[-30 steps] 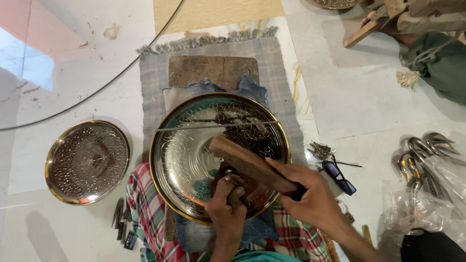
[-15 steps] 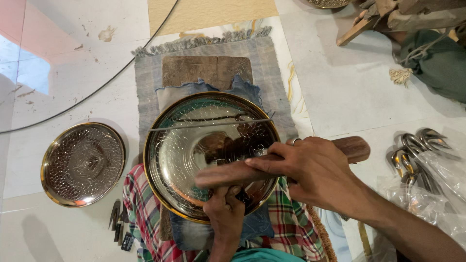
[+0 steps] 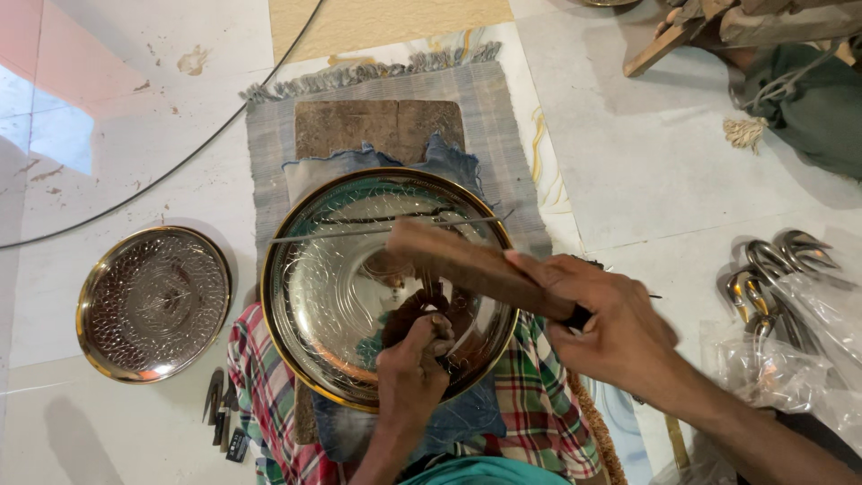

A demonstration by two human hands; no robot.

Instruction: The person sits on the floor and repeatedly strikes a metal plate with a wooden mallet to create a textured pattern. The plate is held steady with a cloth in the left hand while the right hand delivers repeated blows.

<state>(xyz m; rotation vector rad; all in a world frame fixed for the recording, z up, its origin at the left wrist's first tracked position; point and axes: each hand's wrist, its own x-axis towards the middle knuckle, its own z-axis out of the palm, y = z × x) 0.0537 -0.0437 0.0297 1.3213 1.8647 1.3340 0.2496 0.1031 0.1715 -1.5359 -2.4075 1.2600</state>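
The right hand (image 3: 620,332) has its grip closed on a wooden mallet (image 3: 476,265), blurred, over the large metal plate (image 3: 323,278) on the lap cloth; the left hand (image 3: 413,368) pinches a small tool, mostly hidden, on the plate's near part.

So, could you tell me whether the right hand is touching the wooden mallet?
Touching: the head view shows the right hand wrapped around the handle end of the wooden mallet, fingers closed over it above the large brass plate.

What we cannot make out

Our left hand (image 3: 411,373) hides the small tool it grips, and the wooden mallet (image 3: 476,267) in our right hand (image 3: 611,328) is motion-blurred. The wooden pieces (image 3: 718,22) far right are cut by the edge; the little tools (image 3: 223,422) near left are too small to identify.
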